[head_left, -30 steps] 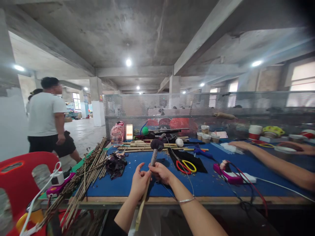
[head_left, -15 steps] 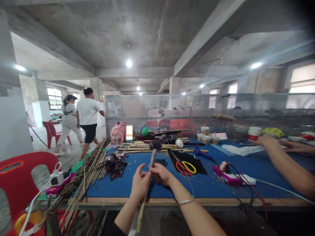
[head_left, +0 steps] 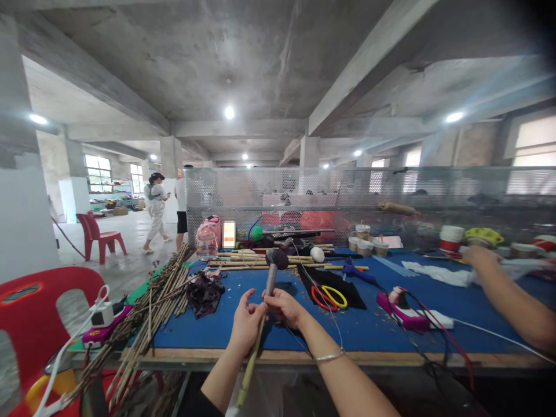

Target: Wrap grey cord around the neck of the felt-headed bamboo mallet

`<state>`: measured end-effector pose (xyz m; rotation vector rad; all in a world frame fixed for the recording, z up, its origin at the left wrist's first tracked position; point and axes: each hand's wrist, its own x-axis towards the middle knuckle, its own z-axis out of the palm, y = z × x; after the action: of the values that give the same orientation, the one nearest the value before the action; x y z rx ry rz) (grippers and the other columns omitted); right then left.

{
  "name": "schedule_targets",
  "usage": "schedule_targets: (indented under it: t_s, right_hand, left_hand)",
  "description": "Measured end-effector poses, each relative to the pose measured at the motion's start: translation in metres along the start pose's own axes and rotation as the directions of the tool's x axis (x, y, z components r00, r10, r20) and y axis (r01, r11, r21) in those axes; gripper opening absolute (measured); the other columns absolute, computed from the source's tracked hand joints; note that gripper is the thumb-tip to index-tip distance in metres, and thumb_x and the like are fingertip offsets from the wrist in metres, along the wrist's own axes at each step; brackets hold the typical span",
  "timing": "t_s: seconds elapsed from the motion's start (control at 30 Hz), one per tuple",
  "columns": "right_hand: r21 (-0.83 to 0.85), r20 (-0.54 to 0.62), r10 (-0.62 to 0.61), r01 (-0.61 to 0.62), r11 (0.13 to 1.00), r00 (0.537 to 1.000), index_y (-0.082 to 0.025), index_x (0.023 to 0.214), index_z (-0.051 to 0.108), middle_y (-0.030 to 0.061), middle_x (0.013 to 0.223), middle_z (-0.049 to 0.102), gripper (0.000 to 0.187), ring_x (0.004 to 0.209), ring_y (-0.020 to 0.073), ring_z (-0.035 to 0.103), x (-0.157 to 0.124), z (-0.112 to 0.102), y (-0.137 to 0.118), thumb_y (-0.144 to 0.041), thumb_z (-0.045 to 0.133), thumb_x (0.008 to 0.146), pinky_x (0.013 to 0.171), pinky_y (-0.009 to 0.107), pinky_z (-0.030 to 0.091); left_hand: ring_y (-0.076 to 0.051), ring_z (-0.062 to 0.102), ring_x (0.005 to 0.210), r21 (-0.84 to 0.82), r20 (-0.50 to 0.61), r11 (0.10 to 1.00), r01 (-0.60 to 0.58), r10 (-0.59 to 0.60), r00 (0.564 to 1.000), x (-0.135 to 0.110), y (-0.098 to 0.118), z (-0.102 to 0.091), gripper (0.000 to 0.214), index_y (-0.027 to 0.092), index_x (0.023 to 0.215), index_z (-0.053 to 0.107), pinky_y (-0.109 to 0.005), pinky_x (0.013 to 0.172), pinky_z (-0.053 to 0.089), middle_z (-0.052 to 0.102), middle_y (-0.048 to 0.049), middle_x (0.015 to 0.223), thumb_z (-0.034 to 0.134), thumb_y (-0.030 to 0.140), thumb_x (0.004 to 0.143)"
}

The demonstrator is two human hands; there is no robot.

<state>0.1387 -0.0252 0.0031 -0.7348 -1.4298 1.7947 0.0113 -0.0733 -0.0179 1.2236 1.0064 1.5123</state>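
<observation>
Held stick (head_left: 249, 372) — past table edge (head_left: 369, 358)

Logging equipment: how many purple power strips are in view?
2: one purple power strip beside the stick bundle, a second strip on the blue tabletop at right; others may be hidden.

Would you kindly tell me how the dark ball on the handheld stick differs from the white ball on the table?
The dark ball is blackish, while the white ball is pale. The dark ball looks larger in the picture than the white ball. The dark ball tops a stick held in the left hand and right hand; neither hand touches the white ball. Both look roundish.
</observation>
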Motion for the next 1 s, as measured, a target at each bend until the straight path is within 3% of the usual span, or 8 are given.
schedule_targets:
  t_s: [0.1,0.33,0.6,0.8,1.0]
  right_hand:
    - [-0.014,-0.005,-0.009,0.009,1.0,1.0,-0.018,0.079,0.044,-0.0129,0.04,0.028,0.039,0.032,0.0018,0.014,0.0027,-0.0025,0.003,-0.041,0.069,0.061,0.033,0.019,0.003]
    - [-0.051,-0.023,-0.016,0.015,0.999,1.0,-0.018,0.078,0.043,-0.0116,0.042,0.034,0.038,0.031,0.0011,0.018,0.0058,-0.0053,0.0077,-0.041,0.069,0.062,0.033,0.018,0.005]
    - [-0.031,-0.014,-0.001,0.001,1.0,1.0,-0.018,0.076,0.043,-0.0113,0.042,0.035,0.038,0.032,0.0014,0.018,0.001,0.0007,0.001,-0.04,0.07,0.061,0.033,0.019,0.004]
    - [-0.07,-0.049,-0.009,0.006,0.998,0.999,-0.018,0.074,0.043,-0.0108,0.041,0.037,0.037,0.03,0.0016,0.021,0.0019,0.0026,0.0025,-0.04,0.069,0.061,0.033,0.02,0.005]
    - [-0.053,-0.029,-0.018,0.016,0.998,0.999,-0.017,0.078,0.045,-0.0113,0.041,0.035,0.035,0.03,0.0016,0.02,0.0016,0.0006,0.003,-0.039,0.069,0.062,0.033,0.02,0.005]
  left_hand:
    - [-0.01,0.049,0.044,0.008,0.008,1.0,0.028,-0.028,1.0,-0.0013,0.002,0.0022,0.063,0.011,0.117,0.038,-0.02,0.043,0.033,0.051,0.0061,0.05,0.06,0.043,0.068]
    - [-0.009,0.051,0.053,0.035,-0.068,0.996,-0.083,0.085,0.994,0.0016,-0.0045,0.0034,0.065,0.011,0.115,0.04,-0.02,0.053,0.038,0.054,0.0041,0.06,0.07,0.033,0.06]
    - [-0.012,0.054,0.049,-0.016,0.012,0.999,0.043,-0.043,0.999,-0.0017,0.0015,0.0037,0.06,0.012,0.118,0.037,-0.021,0.045,0.038,0.052,0.0045,0.056,0.058,0.041,0.07]
    - [-0.009,0.051,0.054,0.037,-0.027,0.996,-0.078,0.079,0.996,0.0003,-0.0025,0.0042,0.056,0.012,0.108,0.045,-0.02,0.053,0.038,0.052,0.0044,0.061,0.069,0.033,0.062]
    - [-0.009,0.05,0.052,0.034,-0.055,0.997,-0.069,0.07,0.996,0.0015,-0.0068,0.0028,0.06,0.011,0.112,0.041,-0.02,0.052,0.037,0.053,0.0045,0.058,0.068,0.031,0.063]
